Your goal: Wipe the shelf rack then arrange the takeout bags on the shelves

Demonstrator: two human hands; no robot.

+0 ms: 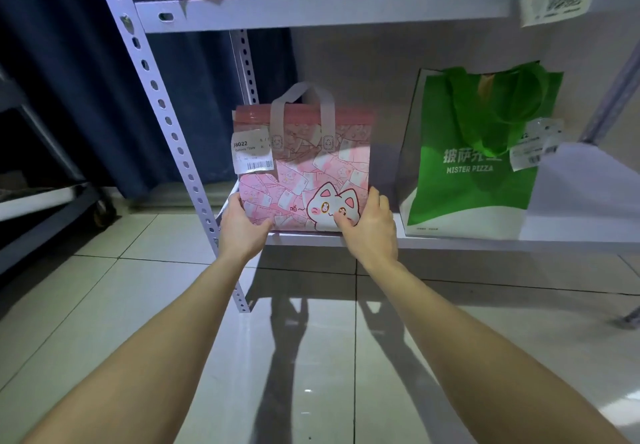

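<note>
Arranging step, I'd say. No cloth in sight, so I judge the wiping's done and I'm on the bags. Both hands are clamped on the pink cat-print takeout bag (304, 173) w/ grey fabric handles. My left hand (242, 225) grips the bottom-left corner, thumb in front. My right hand (372, 227) grips the bottom-right corner, thumb on the cat's face, fingers round the side. Hands are apart, w/ the bag between them.

The bag stands upright at the left end of the white metal lower shelf (571, 232), right at the front lip and just beside the perforated white upright (166, 125). Can't tell if its full weight is down yet. Its white receipt label (251, 151) faces me, top left.

To the right on the same shelf, apart from mine, stands a green-and-white Mister Pizza bag (474, 166). The upper shelf (329, 10) holds another pink bag and sth green, both cut off by the frame.

Next move, as I see it — slide the bag back so its base sits fully on the shelf, approx. in line w/ the green one, label kept facing out, then let go w/ both hands. It needs an even push at both corners. The bag looks soft, so a lopsided shove could twist or tip it.
</note>
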